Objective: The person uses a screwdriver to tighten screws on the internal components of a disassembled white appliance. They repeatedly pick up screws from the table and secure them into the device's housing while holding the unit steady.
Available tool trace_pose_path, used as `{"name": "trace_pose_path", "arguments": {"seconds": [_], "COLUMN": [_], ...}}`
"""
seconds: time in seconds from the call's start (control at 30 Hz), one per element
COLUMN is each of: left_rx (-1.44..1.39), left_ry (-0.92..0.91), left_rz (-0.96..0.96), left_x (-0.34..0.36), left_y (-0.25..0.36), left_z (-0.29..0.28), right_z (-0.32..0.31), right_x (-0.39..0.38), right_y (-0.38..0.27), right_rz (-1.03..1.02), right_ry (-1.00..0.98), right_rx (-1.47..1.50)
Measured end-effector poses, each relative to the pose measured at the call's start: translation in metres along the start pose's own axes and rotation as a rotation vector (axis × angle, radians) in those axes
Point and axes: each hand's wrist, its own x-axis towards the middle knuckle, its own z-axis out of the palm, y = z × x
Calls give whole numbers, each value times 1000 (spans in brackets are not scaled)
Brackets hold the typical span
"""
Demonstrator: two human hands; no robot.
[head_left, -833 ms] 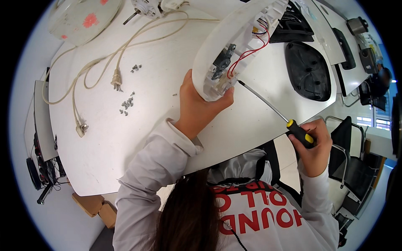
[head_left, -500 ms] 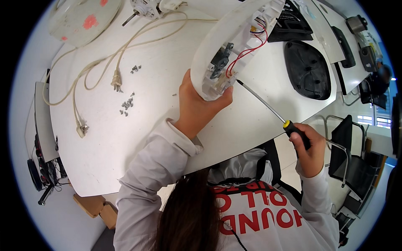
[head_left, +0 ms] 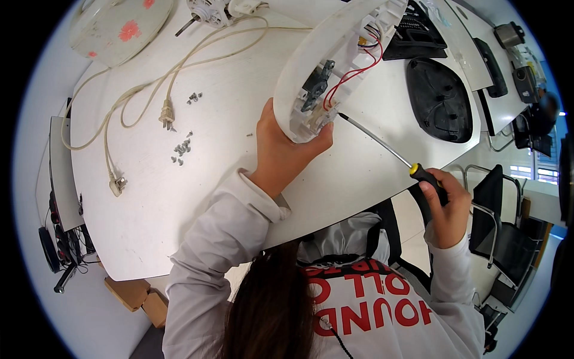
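Observation:
My left hand [head_left: 287,152] grips the near end of a white plastic housing [head_left: 291,78], tilted up over the table so its inside faces right. Within it sit a dark grey mechanism [head_left: 317,84] and red wires [head_left: 360,70]. The fingers of that hand are partly hidden behind the housing. Over the table's right front edge, my right hand [head_left: 449,209] is closed around the black and yellow handle of a screwdriver [head_left: 381,145]. Its tip points at the housing's near end, close to my left thumb; I cannot tell whether it touches.
Loose screws [head_left: 181,151] lie in small groups on the white table [head_left: 131,227]. A beige power cord [head_left: 128,96] with plugs loops across the left. A motor with a shaft [head_left: 209,12] stands at the back, a black oval cover [head_left: 439,99] and black tool case [head_left: 417,36] at right.
My right hand and the screwdriver's handle have shifted slightly to the right and up. The left hand and the housing are almost unmoved.

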Motion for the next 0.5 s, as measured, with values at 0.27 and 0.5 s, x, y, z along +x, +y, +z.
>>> {"name": "trace_pose_path", "arguments": {"seconds": [0.27, 0.5], "left_rx": [17, 31], "left_ry": [4, 0], "left_rz": [27, 14], "left_x": [1, 0], "left_y": [-1, -1], "left_z": [0, -1], "right_z": [2, -1], "right_x": [0, 3], "right_y": [-13, -2], "right_rz": [-1, -115], "right_ry": [-8, 43], "right_rx": [31, -8]}}
